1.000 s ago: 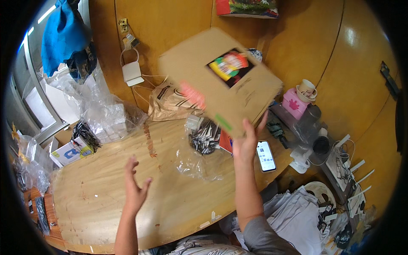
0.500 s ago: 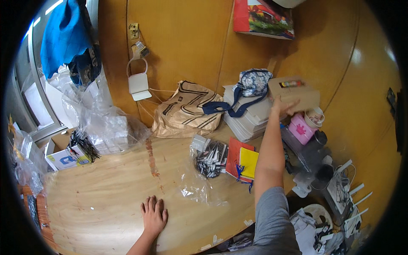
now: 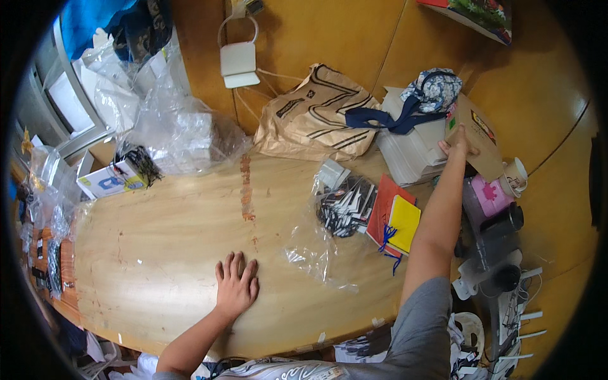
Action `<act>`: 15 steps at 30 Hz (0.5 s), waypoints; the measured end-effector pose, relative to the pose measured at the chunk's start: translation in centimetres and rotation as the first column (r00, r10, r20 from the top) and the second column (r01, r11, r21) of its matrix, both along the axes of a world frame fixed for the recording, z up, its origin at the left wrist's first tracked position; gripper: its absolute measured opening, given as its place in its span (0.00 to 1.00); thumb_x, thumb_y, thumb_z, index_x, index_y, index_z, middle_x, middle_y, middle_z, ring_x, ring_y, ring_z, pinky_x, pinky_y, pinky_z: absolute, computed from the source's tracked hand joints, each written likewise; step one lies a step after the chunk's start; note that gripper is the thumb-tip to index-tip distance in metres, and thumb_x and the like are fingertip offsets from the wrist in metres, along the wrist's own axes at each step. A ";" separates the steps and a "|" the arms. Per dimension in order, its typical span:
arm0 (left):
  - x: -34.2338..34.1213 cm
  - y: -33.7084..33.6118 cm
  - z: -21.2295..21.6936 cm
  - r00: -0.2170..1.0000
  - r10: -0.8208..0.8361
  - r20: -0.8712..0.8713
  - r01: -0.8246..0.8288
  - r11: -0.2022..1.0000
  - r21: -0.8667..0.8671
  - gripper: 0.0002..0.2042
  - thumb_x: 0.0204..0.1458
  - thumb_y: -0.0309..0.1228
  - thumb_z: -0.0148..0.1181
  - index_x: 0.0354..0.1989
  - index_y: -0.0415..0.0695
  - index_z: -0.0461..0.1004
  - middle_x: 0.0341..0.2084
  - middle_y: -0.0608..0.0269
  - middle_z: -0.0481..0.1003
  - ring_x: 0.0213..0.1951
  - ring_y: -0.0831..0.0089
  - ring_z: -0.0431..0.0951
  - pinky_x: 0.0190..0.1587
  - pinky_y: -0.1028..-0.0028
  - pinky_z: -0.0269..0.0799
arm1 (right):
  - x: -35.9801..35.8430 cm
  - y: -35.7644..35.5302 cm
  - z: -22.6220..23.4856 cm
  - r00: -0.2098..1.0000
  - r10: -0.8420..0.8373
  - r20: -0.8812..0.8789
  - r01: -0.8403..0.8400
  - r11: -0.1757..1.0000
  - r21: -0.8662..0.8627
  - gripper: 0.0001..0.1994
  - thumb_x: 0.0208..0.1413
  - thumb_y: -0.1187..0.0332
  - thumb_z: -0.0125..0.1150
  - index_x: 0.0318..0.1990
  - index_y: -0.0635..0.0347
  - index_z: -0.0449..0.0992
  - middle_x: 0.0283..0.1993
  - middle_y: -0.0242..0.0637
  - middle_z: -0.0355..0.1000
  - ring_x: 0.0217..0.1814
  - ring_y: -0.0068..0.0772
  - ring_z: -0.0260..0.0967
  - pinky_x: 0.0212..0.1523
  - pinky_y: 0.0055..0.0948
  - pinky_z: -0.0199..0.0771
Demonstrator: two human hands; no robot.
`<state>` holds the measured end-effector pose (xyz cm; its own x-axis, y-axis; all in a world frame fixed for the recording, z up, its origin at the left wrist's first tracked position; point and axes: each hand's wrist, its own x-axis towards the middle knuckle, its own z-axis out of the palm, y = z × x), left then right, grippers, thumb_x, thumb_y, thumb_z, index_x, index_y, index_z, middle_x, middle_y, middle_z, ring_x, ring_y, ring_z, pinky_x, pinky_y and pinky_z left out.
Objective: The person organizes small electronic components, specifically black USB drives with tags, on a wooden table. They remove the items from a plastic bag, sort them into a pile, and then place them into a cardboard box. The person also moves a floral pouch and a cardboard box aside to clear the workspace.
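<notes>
Touching the cardboard box (image 3: 484, 152) beside the pale stack (image 3: 405, 158), our right hand (image 3: 457, 145) is partly curled; we cannot tell whether it grips. Our left hand (image 3: 237, 286) rests flat on the table (image 3: 171, 253), empty, fingers slightly spread.

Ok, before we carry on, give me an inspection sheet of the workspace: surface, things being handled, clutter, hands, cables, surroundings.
Surface: wooden table, marked by a reddish-brown streak.
Things being handled: brown cardboard box, tilted, beside a pale stack.
Clutter: clear plastic bag, red pouch, yellow pouch overlapping it, brown bag, floral pouch on the stack.
Hands: left hand rests palm down on the table, fingers spread; right hand touches the cardboard box, grip unclear.
Cables: dark wire bundle at the white box; thin cables at right, ends not traceable.
Surroundings: yellow-brown wall panels behind, metal-framed window at left.
</notes>
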<state>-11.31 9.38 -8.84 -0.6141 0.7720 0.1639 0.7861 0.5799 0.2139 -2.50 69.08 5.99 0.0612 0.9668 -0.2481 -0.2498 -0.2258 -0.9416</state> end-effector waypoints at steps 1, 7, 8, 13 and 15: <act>-0.2 0.4 -0.1 1.000 -0.020 -0.006 0.020 1.000 0.014 0.19 0.42 0.35 0.45 0.45 0.47 0.61 0.49 0.48 0.54 0.52 0.53 0.50 0.49 0.50 0.44 | 1.4 2.2 -1.0 0.993 0.116 -0.036 -0.116 0.993 0.002 0.47 0.38 0.60 0.60 0.55 0.46 0.24 0.51 0.51 0.48 0.45 0.50 0.57 0.33 0.45 0.69; 0.2 -0.8 -0.3 0.999 0.031 0.017 -0.031 0.999 -0.011 0.19 0.42 0.35 0.45 0.46 0.48 0.60 0.50 0.50 0.52 0.54 0.55 0.49 0.51 0.52 0.43 | -2.8 -2.4 -1.9 0.946 0.176 0.271 -0.200 0.978 0.062 0.32 0.41 0.58 0.57 0.51 0.56 0.48 0.47 0.44 0.53 0.38 0.43 0.58 0.33 0.37 0.70; 0.1 -0.9 -0.2 0.999 0.024 0.030 -0.024 1.000 -0.005 0.19 0.42 0.35 0.45 0.46 0.48 0.60 0.51 0.51 0.52 0.54 0.56 0.49 0.52 0.52 0.43 | -2.3 -2.3 -2.2 0.943 0.180 0.278 -0.205 0.977 0.063 0.31 0.41 0.57 0.56 0.51 0.58 0.52 0.47 0.42 0.54 0.38 0.42 0.58 0.33 0.36 0.70; 0.3 -0.7 -0.2 0.998 0.016 0.053 -0.016 1.000 0.004 0.20 0.43 0.35 0.44 0.47 0.48 0.59 0.52 0.51 0.51 0.55 0.56 0.48 0.53 0.53 0.41 | -0.3 -3.4 -2.9 0.981 0.068 0.183 -0.107 0.971 0.214 0.27 0.43 0.66 0.55 0.52 0.56 0.51 0.43 0.40 0.58 0.30 0.36 0.61 0.29 0.29 0.70; 0.3 -0.9 -0.4 0.998 0.022 0.055 -0.022 1.000 -0.011 0.20 0.43 0.35 0.44 0.48 0.48 0.59 0.52 0.51 0.50 0.55 0.56 0.47 0.53 0.53 0.40 | -0.9 -8.1 -1.7 0.985 -0.036 0.166 -0.017 0.953 0.303 0.26 0.43 0.71 0.54 0.51 0.55 0.51 0.40 0.39 0.59 0.27 0.32 0.61 0.27 0.26 0.69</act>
<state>-10.99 8.49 -9.22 -0.6390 0.7597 0.1210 0.7602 0.5996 0.2503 -3.36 60.96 4.34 0.0861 0.9938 0.0707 -0.0834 0.0779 -0.9935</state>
